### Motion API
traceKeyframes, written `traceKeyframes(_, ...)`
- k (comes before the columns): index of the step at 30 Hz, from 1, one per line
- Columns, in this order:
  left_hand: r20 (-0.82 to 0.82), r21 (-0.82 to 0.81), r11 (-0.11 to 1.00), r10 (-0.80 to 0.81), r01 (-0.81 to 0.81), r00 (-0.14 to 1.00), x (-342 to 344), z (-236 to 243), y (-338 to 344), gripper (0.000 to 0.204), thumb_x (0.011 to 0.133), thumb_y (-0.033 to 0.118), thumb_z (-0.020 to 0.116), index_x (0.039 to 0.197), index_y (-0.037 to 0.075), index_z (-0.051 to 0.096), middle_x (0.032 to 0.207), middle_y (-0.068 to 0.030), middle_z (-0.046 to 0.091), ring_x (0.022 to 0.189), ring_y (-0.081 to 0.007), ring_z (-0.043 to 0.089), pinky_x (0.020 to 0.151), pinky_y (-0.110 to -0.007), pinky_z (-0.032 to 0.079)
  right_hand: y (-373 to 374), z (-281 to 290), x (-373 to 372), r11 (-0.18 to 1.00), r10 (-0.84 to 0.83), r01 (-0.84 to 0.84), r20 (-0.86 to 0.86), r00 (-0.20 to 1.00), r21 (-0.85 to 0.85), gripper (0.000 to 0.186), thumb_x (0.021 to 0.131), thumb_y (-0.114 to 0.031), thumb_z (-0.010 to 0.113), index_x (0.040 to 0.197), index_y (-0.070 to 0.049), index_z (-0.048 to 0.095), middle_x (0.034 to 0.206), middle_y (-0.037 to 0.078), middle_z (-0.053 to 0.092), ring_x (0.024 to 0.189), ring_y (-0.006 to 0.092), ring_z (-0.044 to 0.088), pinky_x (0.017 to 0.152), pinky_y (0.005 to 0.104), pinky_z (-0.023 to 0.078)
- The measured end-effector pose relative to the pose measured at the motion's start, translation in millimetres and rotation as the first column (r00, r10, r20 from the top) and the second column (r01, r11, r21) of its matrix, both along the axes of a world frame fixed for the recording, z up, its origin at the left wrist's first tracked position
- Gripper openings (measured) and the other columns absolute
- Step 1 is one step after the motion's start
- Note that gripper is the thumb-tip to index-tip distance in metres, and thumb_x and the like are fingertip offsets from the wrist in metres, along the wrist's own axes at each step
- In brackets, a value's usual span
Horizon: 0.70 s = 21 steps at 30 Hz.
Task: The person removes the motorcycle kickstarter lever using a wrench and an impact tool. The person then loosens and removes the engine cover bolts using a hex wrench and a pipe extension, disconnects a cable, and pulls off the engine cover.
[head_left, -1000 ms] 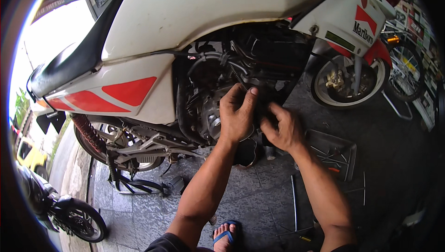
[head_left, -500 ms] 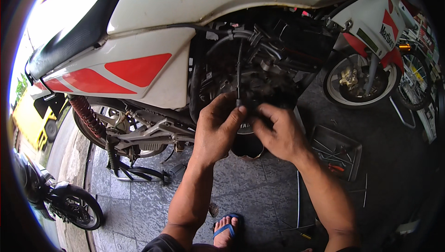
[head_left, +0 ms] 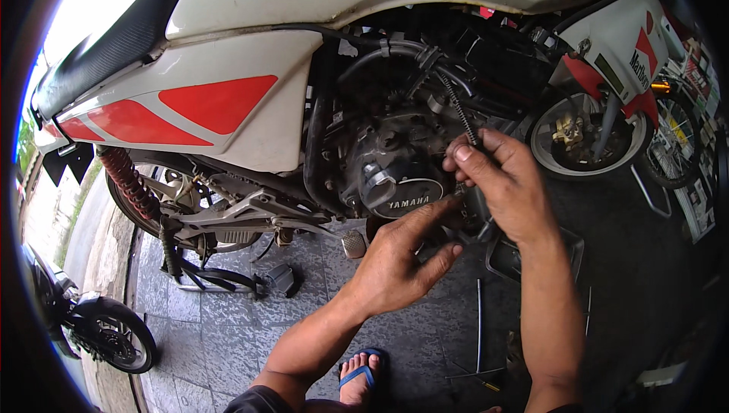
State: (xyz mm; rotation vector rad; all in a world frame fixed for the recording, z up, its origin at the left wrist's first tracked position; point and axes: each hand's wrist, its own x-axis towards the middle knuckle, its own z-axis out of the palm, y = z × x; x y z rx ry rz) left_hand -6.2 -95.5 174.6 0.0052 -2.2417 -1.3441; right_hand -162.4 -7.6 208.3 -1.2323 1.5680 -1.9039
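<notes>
My right hand [head_left: 505, 181] pinches the lower end of a thin cable with a coil spring [head_left: 459, 109] around it, in front of the motorcycle engine [head_left: 387, 136]. The cable runs up toward the frame under the tank. Lower and to the left, my left hand [head_left: 402, 257] is held with index finger and thumb apart. Its fingertips reach a dark part beside the round engine cover [head_left: 414, 197]; whether they touch it I cannot tell. A short, shiny, hollow metal cylinder [head_left: 377, 184] rests against the engine just above that cover.
The white and red motorcycle [head_left: 228, 105] spans the upper view. A tool tray [head_left: 573, 257] lies partly behind my right forearm. Metal rods [head_left: 479, 326] and a small dark grey part [head_left: 281, 279] lie on the tiled floor. Another motorcycle [head_left: 114, 333] stands at lower left.
My hands have parted. The right one has moved right with the cable end, baring its spring; the left has let go of the cable and dropped lower. The cylinder and engine cover now show.
</notes>
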Motion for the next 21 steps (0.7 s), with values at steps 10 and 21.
traceKeyframes(10,0.066,0.401,0.913,0.053,-0.075,0.996,3.2,-28.6,4.1,0.035,0.091,0.011,0.064,0.121,-0.004,0.054,0.104,-0.0125,0.066,0.098,-0.0171,0.063,0.085,-0.030,0.051,6.6,-8.8,4.3,0.969,0.105,-0.090,-0.052,0.993,0.230,0.036,0.093,-0.021,0.061,0.119,0.005,0.061,0.086,0.005,0.066,0.076,0.0072,0.058,0.070,0.0251,0.048)
traceKeyframes(21,-0.010,0.565,0.720,0.495,-0.403,0.869,1.8,-36.9,-40.2,0.010,0.091,0.005,0.063,0.099,0.001,0.058,0.088,-0.0001,0.060,0.078,-0.0054,0.053,0.067,-0.021,0.044,-6.7,-14.8,10.2,0.948,0.200,-0.187,-0.025,0.979,0.258,0.042,0.092,-0.012,0.062,0.129,0.005,0.053,0.097,0.002,0.061,0.082,0.0043,0.055,0.074,0.0186,0.047)
